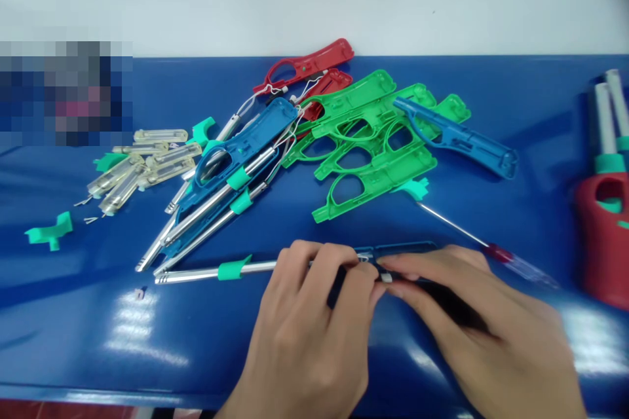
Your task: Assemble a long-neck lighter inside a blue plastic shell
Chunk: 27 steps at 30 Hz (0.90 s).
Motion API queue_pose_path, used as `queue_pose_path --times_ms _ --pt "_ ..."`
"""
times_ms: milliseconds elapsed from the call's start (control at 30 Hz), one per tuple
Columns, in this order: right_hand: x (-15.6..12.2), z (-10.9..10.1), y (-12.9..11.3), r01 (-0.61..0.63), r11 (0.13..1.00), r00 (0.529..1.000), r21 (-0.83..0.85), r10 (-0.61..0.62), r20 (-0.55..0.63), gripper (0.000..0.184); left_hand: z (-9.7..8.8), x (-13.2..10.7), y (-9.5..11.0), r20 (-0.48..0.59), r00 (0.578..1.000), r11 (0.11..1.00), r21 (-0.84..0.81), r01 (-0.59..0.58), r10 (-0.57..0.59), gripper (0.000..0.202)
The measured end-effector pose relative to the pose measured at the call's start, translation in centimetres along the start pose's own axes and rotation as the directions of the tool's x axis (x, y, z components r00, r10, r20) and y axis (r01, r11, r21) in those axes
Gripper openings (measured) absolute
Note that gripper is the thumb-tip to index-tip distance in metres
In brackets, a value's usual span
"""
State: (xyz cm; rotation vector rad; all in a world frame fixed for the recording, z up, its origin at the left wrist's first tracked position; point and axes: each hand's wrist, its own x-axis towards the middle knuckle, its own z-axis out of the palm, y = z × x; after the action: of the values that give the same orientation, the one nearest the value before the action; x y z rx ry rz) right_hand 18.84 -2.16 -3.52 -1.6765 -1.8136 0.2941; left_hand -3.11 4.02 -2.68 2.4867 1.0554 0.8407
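Note:
My left hand [319, 321] is closed over a partly taken-apart gas lighter lying on the table. Its metal tube [196, 273], with a green plastic clip [234, 268] around it, sticks out to the left from under my fingers. Part of its blue shell [407, 248] shows behind my fingertips. My right hand [472, 314] pinches a small part with a whitish end [386, 277] against the lighter, close to my left fingertips. My fingers hide most of the lighter's middle.
Green shell halves [378, 180], red shell halves [314, 64] and a blue shell half [466, 141] lie behind my hands. More metal tubes [206, 209] and clear fuel tanks [170, 167] lie left. A screwdriver [506, 255] is beside my right hand; a red lighter body [602, 242] stands far right.

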Motion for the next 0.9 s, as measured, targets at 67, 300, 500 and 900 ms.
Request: queue_pose_path --times_ms 67,300,500,900 --pt "0.05 0.02 -0.12 0.023 1.000 1.000 0.011 -0.023 0.008 0.023 -0.03 -0.10 -0.10 -0.002 1.000 1.000 0.000 0.004 -0.004 0.024" --pt "-0.35 -0.26 -0.54 0.011 0.998 1.000 0.063 -0.011 -0.007 0.011 -0.33 -0.36 -0.13 -0.013 0.999 0.999 0.020 0.033 -0.033 0.039" --pt "-0.01 -0.08 -0.73 -0.009 0.996 1.000 0.093 0.010 -0.011 0.016 -0.13 -0.35 0.13 -0.051 0.999 0.999 0.041 0.015 -0.013 0.038" --pt "0.12 0.09 -0.76 -0.012 0.999 1.000 0.035 0.013 -0.009 0.023 -0.49 -0.32 0.02 -0.037 0.997 0.997 0.031 0.066 -0.065 0.028"
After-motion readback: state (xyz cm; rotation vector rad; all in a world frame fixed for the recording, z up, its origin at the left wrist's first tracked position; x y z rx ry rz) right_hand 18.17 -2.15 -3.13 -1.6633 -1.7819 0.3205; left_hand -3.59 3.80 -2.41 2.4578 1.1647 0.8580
